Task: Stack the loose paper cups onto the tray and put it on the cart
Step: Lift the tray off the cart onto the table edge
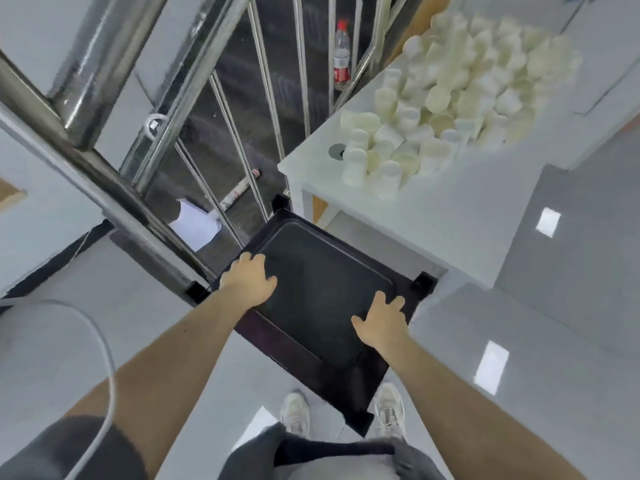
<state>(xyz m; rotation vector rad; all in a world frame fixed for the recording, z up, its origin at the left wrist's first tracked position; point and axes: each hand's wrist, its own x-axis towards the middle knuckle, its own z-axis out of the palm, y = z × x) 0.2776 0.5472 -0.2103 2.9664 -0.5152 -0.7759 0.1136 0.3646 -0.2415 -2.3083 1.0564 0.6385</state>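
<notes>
An empty black tray (322,289) lies flat on the low black deck (304,358) of a steel-framed cart (114,188). My left hand (247,280) holds the tray's left rim, fingers bent over the edge and thumb on the tray's inside. On the right rim, my right hand (381,320) grips with its fingers over the edge and its thumb spread toward the middle. A big heap of loose white paper cups (450,98) covers the white table (415,216) to the upper right; no cup is on the tray.
The cart's steel bars rise at the left and behind the tray. The table corner overhangs the tray's far right side. A red-labelled plastic bottle (341,57) stands behind the bars. A white cable (104,341) hangs at the left. My shoes (389,410) stand at the deck's near edge.
</notes>
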